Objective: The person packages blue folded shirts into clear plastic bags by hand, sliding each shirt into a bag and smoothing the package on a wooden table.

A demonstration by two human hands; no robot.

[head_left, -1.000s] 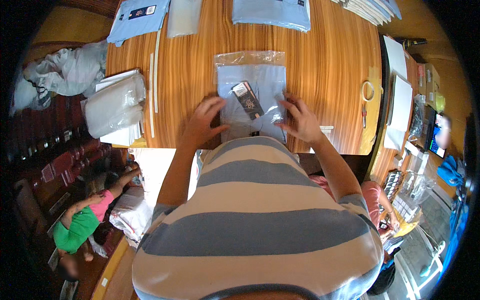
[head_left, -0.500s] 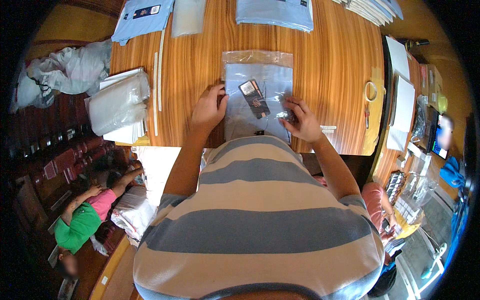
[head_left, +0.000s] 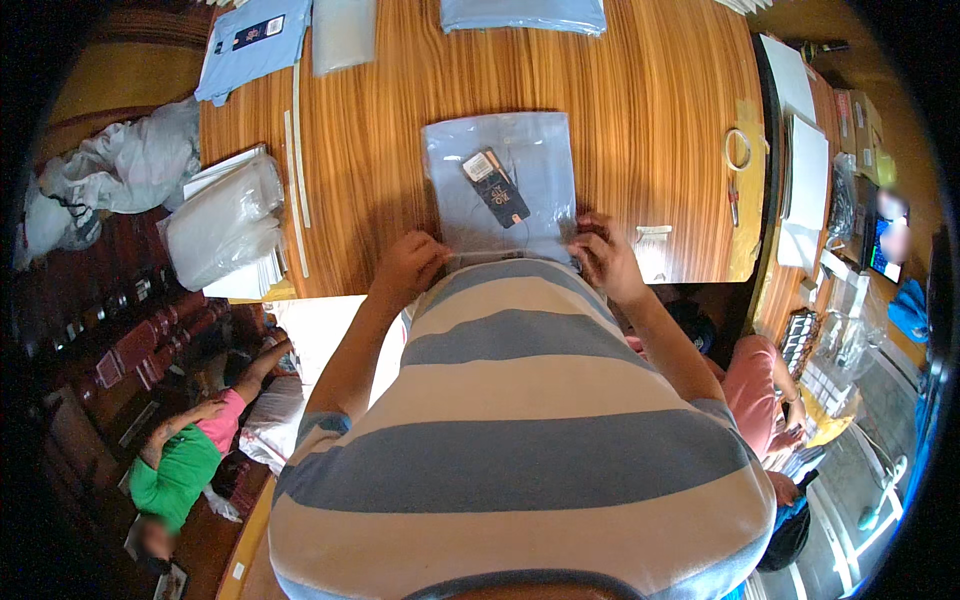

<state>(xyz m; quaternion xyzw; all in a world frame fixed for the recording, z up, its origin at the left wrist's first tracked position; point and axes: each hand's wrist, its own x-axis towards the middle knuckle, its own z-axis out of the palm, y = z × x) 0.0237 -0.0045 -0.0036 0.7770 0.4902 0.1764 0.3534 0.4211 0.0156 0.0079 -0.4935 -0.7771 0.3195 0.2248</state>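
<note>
At the near edge of the wooden counter [head_left: 640, 120] lies a folded pale-blue garment in a clear bag [head_left: 500, 180], flat, a dark hang tag [head_left: 497, 187] on top. The left hand [head_left: 407, 268] pinches the bag's near-left corner; the right hand [head_left: 603, 255] grips the near-right corner, fingers closed on it.

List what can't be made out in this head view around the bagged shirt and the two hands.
- Near edge of the bagged shirt: hidden behind the person's striped chest.
- Left hand and right hand: fingertips curl out of sight at that edge, so the grip is unclear.
- Dark tag on the shirt: print too small.
- Folded cloth at the far side of the table: cut off by the top edge.
</note>
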